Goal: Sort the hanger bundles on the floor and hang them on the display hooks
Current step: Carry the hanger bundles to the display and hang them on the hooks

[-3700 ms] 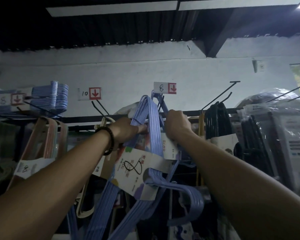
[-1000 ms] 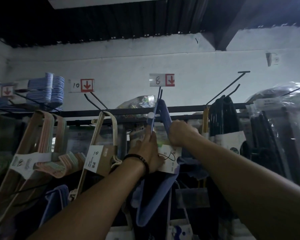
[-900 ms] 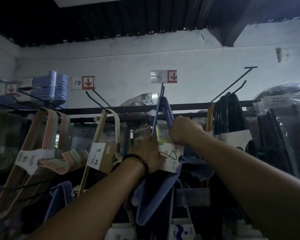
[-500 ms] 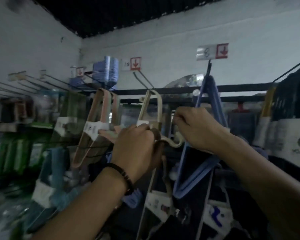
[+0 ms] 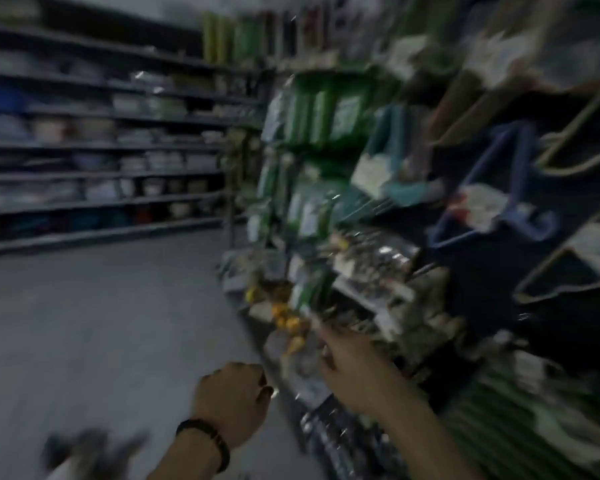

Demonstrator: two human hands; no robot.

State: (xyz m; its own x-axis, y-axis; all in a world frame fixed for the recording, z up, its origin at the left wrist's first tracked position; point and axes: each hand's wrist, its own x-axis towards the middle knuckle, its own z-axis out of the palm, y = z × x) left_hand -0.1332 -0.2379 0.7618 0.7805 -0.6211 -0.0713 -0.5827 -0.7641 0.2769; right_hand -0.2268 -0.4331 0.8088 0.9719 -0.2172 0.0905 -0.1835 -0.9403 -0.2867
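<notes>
The picture is heavily blurred. Both my hands are low in front of me and hold nothing. My left hand (image 5: 230, 401), with a dark wristband, has loosely curled fingers over the floor. My right hand (image 5: 349, 362) reaches forward beside the rack's lower goods with relaxed fingers. A blue hanger bundle (image 5: 492, 202) with a paper label hangs on the display rack at the right. Beige hangers (image 5: 575, 154) hang further right. A dark blurred heap (image 5: 84, 452), perhaps hanger bundles, lies on the floor at the bottom left.
The grey floor (image 5: 101, 323) of an aisle stretches left. Long shelves (image 5: 101, 168) with stacked bowls and tubs line the far side. Green packets (image 5: 312, 116) hang on the rack ahead, and small packaged goods (image 5: 361, 271) crowd its lower part.
My hands have let go of the hangers on the hooks and dropped to waist height. The view has swung left and down from the hooks to the aisle floor.
</notes>
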